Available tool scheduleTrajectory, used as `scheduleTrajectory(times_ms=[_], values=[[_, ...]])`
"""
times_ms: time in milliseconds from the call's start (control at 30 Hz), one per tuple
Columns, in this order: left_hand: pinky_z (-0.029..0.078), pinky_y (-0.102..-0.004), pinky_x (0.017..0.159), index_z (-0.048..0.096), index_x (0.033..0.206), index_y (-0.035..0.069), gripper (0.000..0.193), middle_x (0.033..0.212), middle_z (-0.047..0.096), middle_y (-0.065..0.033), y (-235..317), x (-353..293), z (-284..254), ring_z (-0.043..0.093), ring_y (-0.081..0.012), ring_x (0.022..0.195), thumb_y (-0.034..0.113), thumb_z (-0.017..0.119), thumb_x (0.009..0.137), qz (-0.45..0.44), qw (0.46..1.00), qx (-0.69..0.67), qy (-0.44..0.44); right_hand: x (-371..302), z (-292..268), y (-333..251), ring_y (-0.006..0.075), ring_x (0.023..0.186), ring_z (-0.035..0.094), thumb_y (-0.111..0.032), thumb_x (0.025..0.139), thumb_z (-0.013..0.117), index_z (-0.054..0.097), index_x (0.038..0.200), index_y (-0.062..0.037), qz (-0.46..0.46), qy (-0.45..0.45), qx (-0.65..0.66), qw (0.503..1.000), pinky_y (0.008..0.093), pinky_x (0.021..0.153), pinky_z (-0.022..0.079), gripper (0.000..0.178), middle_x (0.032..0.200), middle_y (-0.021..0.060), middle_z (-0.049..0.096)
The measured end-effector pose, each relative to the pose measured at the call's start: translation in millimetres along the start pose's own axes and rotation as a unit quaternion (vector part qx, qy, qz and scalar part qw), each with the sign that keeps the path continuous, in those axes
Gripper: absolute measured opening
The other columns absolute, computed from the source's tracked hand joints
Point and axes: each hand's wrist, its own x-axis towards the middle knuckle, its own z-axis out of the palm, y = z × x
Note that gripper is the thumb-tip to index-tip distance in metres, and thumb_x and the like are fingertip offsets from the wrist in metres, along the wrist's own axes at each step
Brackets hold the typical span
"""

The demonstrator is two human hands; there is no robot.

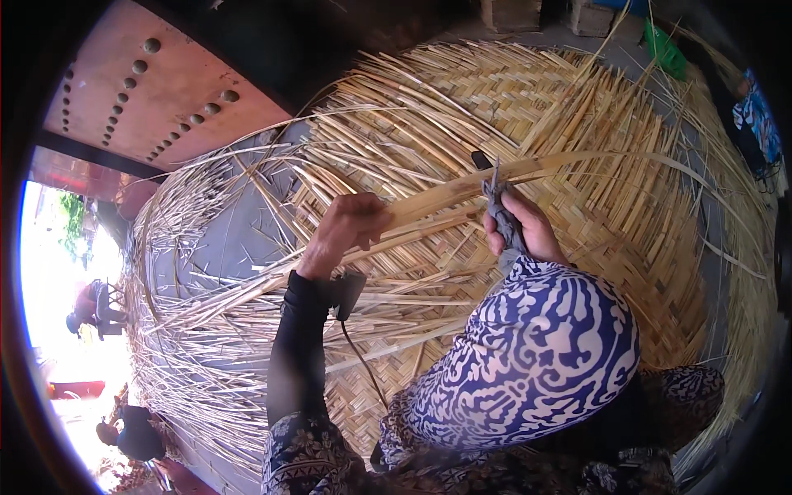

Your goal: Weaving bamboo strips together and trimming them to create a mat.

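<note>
My left hand [342, 231] is closed round a pale, flat plant strip [437, 198], likely split cane. From there the strip runs to the right, past my right hand, and curves away over the mat. My right hand [528, 227] is closed on a grey cloth-wrapped handle [502, 210] that touches the strip. A short dark piece [480, 159] shows beyond the strip, maybe part of the same tool; I cannot tell. Under both hands lies a large woven mat [487, 276] with loose strip ends. Blue-and-white patterned cloth [544, 355] hides my right forearm.
A black device [348, 295] with a cable sits by my left wrist. Bundles of loose strips [206, 371] lie at the left. A studded reddish panel [165, 91] stands at the far left. People [140, 433] are at the left edge; patterned clothing [757, 115] shows far right.
</note>
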Motion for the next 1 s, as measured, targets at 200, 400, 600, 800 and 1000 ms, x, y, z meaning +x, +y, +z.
scheduleTrajectory(times_ms=[200,400,600,800,1000], values=[[0.035,-0.0198,0.043,0.058,0.071,0.000,0.018,0.053,0.048,-0.0003,-1,7,-6,0.044,-0.0061,0.047,0.017,0.056,0.074,-0.012,0.999,0.017,-0.025,-2,3,0,0.0123,0.047,0.050,-0.027,0.087,0.045,0.048,0.099,-0.0053,0.026,0.046,-0.018,0.998,0.0228,0.042,0.041,0.025,0.065,0.0065,0.054],[0.036,-0.0208,0.044,0.059,0.069,0.000,0.013,0.052,0.052,-0.0008,-22,17,0,0.046,-0.0065,0.046,0.013,0.057,0.072,0.027,0.999,0.032,0.031,0,0,8,0.0123,0.047,0.051,-0.030,0.085,0.049,0.048,0.096,-0.0047,0.013,0.086,0.000,0.996,0.0230,0.040,0.042,0.028,0.065,0.0068,0.055],[0.043,-0.0277,0.050,0.061,0.073,0.004,0.006,0.059,0.058,-0.0087,-26,19,22,0.057,-0.0162,0.052,0.009,0.059,0.069,0.216,0.936,0.237,0.144,2,-7,8,0.0124,0.047,0.051,-0.029,0.085,0.048,0.049,0.097,-0.0049,-0.007,0.078,0.045,0.996,0.0236,0.042,0.043,0.026,0.064,0.0070,0.055],[0.044,-0.0343,0.049,0.058,0.068,0.005,0.006,0.059,0.056,-0.0114,-20,27,53,0.056,-0.0268,0.053,0.010,0.061,0.067,0.325,0.898,0.236,0.179,2,-15,14,0.0124,0.046,0.051,-0.032,0.084,0.048,0.051,0.089,-0.0065,0.032,0.071,0.044,0.996,0.0241,0.038,0.042,0.026,0.066,0.0073,0.056],[0.042,-0.0369,0.053,0.056,0.082,0.005,0.026,0.058,0.056,-0.0113,-25,13,47,0.056,-0.0287,0.056,0.030,0.052,0.079,0.218,0.889,0.343,0.212,12,-6,18,0.0119,0.047,0.048,-0.028,0.083,0.050,0.050,0.089,-0.0084,-0.049,0.121,0.026,0.991,0.0229,0.040,0.040,0.021,0.067,0.0054,0.053]])
